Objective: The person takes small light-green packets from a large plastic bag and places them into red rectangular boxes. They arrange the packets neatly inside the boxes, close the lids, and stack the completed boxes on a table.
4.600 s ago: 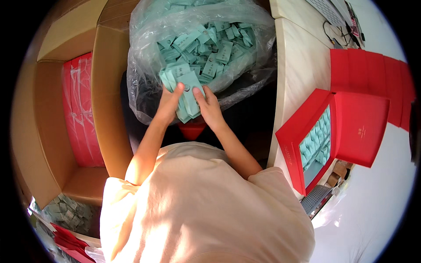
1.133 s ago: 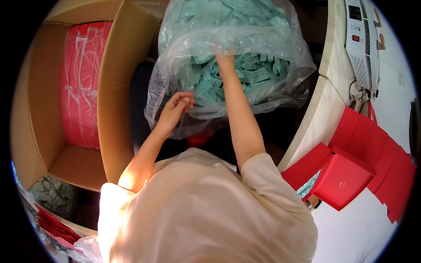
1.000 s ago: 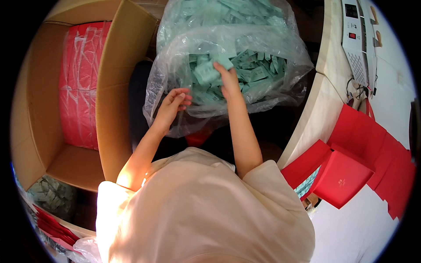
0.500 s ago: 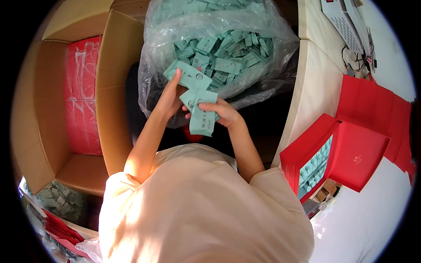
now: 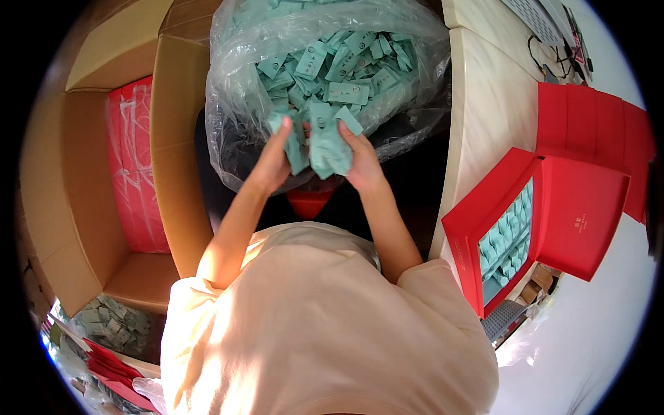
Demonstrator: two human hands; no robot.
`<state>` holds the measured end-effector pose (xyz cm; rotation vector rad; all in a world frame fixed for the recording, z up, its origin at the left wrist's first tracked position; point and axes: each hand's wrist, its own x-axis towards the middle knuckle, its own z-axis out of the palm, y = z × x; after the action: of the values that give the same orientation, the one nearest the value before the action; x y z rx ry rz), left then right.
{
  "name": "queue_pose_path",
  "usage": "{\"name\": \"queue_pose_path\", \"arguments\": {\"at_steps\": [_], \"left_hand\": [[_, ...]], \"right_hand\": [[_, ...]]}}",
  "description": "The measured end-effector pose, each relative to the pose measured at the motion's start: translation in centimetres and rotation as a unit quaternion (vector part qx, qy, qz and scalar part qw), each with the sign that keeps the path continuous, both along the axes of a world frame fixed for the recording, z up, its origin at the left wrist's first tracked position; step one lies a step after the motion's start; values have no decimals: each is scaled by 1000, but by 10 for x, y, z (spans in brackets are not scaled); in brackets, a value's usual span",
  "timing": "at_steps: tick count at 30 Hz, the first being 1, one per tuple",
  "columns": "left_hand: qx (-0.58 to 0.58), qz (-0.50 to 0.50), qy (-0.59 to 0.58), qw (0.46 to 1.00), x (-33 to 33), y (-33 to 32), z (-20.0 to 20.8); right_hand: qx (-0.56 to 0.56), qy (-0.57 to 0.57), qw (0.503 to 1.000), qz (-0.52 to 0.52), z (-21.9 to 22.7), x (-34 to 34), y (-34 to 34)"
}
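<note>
My left hand [image 5: 275, 160] grips one or more pale green sachets [image 5: 296, 146], thumb on top. Beside it, my right hand [image 5: 361, 160] is closed on several more green sachets [image 5: 328, 142], held upright and slightly blurred. Both hands are at the near edge of a large clear plastic bag [image 5: 238, 117], which is full of loose sachets of the same kind [image 5: 348, 93]. To the right, an open red gift box [image 5: 456, 228] holds rows of green sachets [image 5: 508, 235].
At left stands an open cardboard carton [image 5: 176, 138] with plastic-wrapped red boxes [image 5: 133, 166] inside. More sachets [image 5: 114, 324] lie in a bag at lower left. Red boxes [image 5: 588, 124] and a grey machine [image 5: 536, 19] are on the right, beside a pale tabletop edge [image 5: 477, 104].
The sachets were crossed over each other between my hands; now they are in two upright bunches side by side. My right hand has moved up slightly, my left down. The whole view has shifted a little.
</note>
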<state>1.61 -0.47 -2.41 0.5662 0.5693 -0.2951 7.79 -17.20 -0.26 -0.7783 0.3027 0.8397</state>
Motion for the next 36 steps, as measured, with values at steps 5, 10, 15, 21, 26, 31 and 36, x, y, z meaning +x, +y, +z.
{"name": "queue_pose_path", "arguments": {"at_steps": [5, 10, 15, 21, 26, 31, 36], "left_hand": [[-16, -26, -10, 999, -17, -14, -1], [49, 1, -6, 999, -22, -9, 16], [75, 24, 6, 997, -23, 2, 11], [-65, 65, 113, 989, -24, -10, 2], [-74, 71, 100, 990, -31, -5, -7], [179, 86, -74, 977, -26, -2, -9], [479, 44, -192, 856, -19, -15, -14]], "right_hand": [[-301, -274, 913, 14, -8, -14, 25], [-353, -328, 873, 69, -26, 2, 11], [-374, -383, 843, 44, -15, 1, 23], [-485, -478, 731, 57, -12, -30, 52], [-486, -450, 743, 97, -37, -7, 45], [-350, -44, 935, -31, -48, 19, 44], [-375, -49, 925, -23, -89, -6, 67]]}}
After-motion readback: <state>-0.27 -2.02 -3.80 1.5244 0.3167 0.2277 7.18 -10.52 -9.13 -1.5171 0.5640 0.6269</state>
